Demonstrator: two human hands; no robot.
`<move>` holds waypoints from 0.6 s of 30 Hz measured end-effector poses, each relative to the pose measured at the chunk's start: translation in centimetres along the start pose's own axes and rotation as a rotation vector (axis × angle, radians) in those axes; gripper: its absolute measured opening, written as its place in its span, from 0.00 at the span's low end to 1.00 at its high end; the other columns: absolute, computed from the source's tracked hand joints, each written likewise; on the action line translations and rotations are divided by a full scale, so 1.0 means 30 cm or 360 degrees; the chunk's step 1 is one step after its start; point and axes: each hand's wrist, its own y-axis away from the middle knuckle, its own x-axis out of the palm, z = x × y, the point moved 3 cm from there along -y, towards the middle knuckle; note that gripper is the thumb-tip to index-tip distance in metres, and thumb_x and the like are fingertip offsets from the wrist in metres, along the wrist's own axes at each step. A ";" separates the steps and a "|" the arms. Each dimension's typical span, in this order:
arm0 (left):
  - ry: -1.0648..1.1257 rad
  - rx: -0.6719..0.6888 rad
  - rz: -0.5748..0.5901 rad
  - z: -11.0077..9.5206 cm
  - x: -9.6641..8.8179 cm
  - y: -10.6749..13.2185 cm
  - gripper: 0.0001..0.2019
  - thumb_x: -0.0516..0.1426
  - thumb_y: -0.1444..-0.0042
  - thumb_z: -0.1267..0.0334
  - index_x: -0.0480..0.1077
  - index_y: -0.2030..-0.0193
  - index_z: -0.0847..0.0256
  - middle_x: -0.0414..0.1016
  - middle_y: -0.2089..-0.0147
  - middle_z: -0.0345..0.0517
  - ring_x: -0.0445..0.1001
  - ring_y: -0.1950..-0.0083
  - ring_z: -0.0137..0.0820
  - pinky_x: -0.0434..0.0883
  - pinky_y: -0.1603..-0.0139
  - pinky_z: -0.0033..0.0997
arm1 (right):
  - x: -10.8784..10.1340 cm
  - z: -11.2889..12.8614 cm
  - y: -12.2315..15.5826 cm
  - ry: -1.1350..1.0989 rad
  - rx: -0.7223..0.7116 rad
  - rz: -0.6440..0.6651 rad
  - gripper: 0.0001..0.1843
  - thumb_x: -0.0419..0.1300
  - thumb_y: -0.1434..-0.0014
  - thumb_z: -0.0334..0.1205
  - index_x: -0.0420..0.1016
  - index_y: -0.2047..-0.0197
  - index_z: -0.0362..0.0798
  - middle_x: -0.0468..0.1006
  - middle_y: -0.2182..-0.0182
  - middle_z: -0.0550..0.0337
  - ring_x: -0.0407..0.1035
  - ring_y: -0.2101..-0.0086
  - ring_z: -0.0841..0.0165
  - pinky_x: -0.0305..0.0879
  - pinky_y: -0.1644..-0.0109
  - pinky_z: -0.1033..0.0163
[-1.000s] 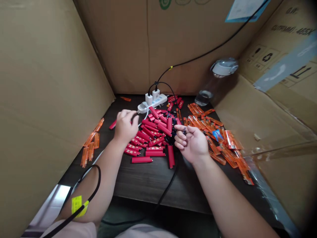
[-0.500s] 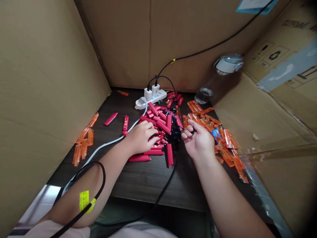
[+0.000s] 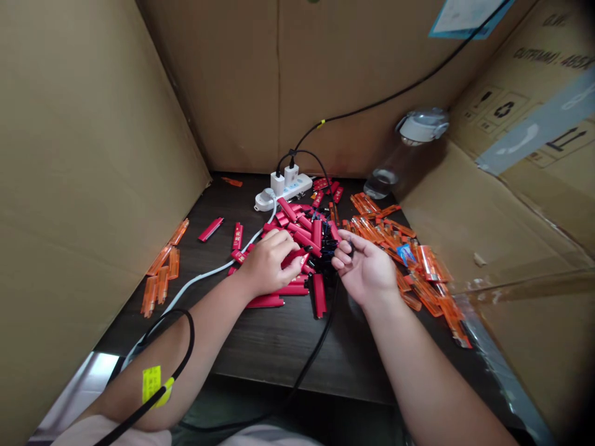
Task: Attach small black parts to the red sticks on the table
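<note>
My left hand (image 3: 270,263) is closed, thumb and fingers pinching a red lighter casing (image 3: 297,255) over the pile. Beneath and beyond it lie several more red casings (image 3: 317,234), some printed with gold characters. My right hand (image 3: 365,267) is turned palm up with its fingers curled around a small black part (image 3: 351,248), mostly hidden by the fingers. Small black pieces (image 3: 328,259) are heaped between the two hands. Right of the right hand, several orange translucent lighter bodies (image 3: 425,291) are spread along the box wall.
A white power strip (image 3: 302,184) with plugged-in chargers stands behind the pile. A white cord (image 3: 199,277) and a black cable (image 3: 320,347) cross the dark table (image 3: 260,347). A water bottle (image 3: 383,179) stands back right. Cardboard walls (image 3: 232,93) enclose the table; orange pieces (image 3: 162,282) lie left.
My left hand now has a red casing lifted between thumb and fingers. My right hand has shifted slightly left, and a black part shows in it. The camera view has tilted a little.
</note>
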 end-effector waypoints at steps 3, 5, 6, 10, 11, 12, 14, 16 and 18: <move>0.0228 -0.0097 -0.0094 -0.013 -0.004 0.006 0.03 0.53 0.45 0.68 0.66 0.65 0.63 0.71 0.68 0.45 0.70 0.66 0.29 0.67 0.65 0.29 | 0.011 -0.005 0.011 0.0032 0.0023 0.0123 0.08 0.58 0.51 0.32 0.75 0.66 0.43 0.62 0.80 0.66 0.56 0.80 0.77 0.58 0.78 0.70; 0.0385 -0.0259 -0.0062 -0.012 0.003 0.015 0.03 0.53 0.45 0.68 0.63 0.63 0.62 0.70 0.71 0.40 0.68 0.74 0.25 0.64 0.73 0.24 | 0.019 -0.010 0.020 0.0098 0.0004 0.0216 0.09 0.60 0.51 0.32 0.76 0.64 0.44 0.65 0.78 0.65 0.60 0.78 0.75 0.62 0.75 0.68; 0.0438 -0.0322 -0.0030 -0.012 0.006 0.019 0.03 0.52 0.44 0.67 0.63 0.62 0.61 0.70 0.73 0.39 0.67 0.76 0.24 0.62 0.75 0.23 | 0.024 -0.013 0.025 0.0134 -0.0011 0.0264 0.10 0.61 0.51 0.32 0.76 0.63 0.44 0.67 0.77 0.64 0.62 0.77 0.75 0.64 0.73 0.67; 0.0495 -0.0425 0.0015 -0.021 0.009 0.026 0.03 0.51 0.43 0.66 0.63 0.62 0.61 0.67 0.76 0.36 0.66 0.77 0.24 0.61 0.76 0.24 | 0.036 -0.025 0.041 0.0281 -0.0125 0.0389 0.13 0.65 0.51 0.36 0.76 0.59 0.49 0.76 0.70 0.61 0.69 0.70 0.72 0.68 0.68 0.66; 0.0520 -0.0453 0.0008 -0.024 0.010 0.025 0.04 0.51 0.43 0.66 0.64 0.61 0.61 0.68 0.75 0.37 0.66 0.77 0.24 0.62 0.75 0.24 | 0.039 -0.029 0.045 0.0314 -0.0153 0.0406 0.14 0.66 0.50 0.37 0.76 0.58 0.49 0.77 0.69 0.61 0.70 0.68 0.71 0.68 0.67 0.66; 0.0564 -0.0495 -0.0002 -0.027 0.012 0.024 0.05 0.52 0.43 0.65 0.65 0.61 0.61 0.70 0.74 0.38 0.67 0.76 0.24 0.63 0.74 0.24 | 0.042 -0.034 0.048 0.0346 -0.0173 0.0422 0.14 0.66 0.50 0.37 0.76 0.58 0.49 0.78 0.68 0.60 0.71 0.67 0.70 0.69 0.65 0.65; 0.0673 -0.0610 -0.0027 -0.033 0.022 0.023 0.07 0.52 0.42 0.63 0.68 0.60 0.62 0.73 0.69 0.41 0.70 0.73 0.26 0.67 0.70 0.26 | 0.047 -0.045 0.055 0.0392 -0.0195 0.0447 0.12 0.66 0.49 0.39 0.76 0.60 0.49 0.80 0.67 0.59 0.73 0.66 0.69 0.70 0.62 0.64; 0.0791 -0.0717 -0.0053 -0.038 0.038 0.023 0.10 0.54 0.42 0.60 0.70 0.59 0.63 0.76 0.64 0.44 0.73 0.67 0.29 0.70 0.64 0.28 | 0.052 -0.058 0.061 0.0426 -0.0223 0.0458 0.10 0.65 0.48 0.41 0.75 0.62 0.48 0.80 0.67 0.58 0.73 0.64 0.68 0.70 0.59 0.62; 0.0924 -0.0789 -0.0059 -0.044 0.054 0.021 0.12 0.56 0.44 0.58 0.72 0.58 0.63 0.77 0.60 0.47 0.75 0.61 0.32 0.71 0.58 0.31 | 0.056 -0.071 0.066 0.0468 -0.0283 0.0455 0.09 0.64 0.47 0.42 0.75 0.63 0.48 0.81 0.65 0.57 0.74 0.62 0.66 0.70 0.56 0.60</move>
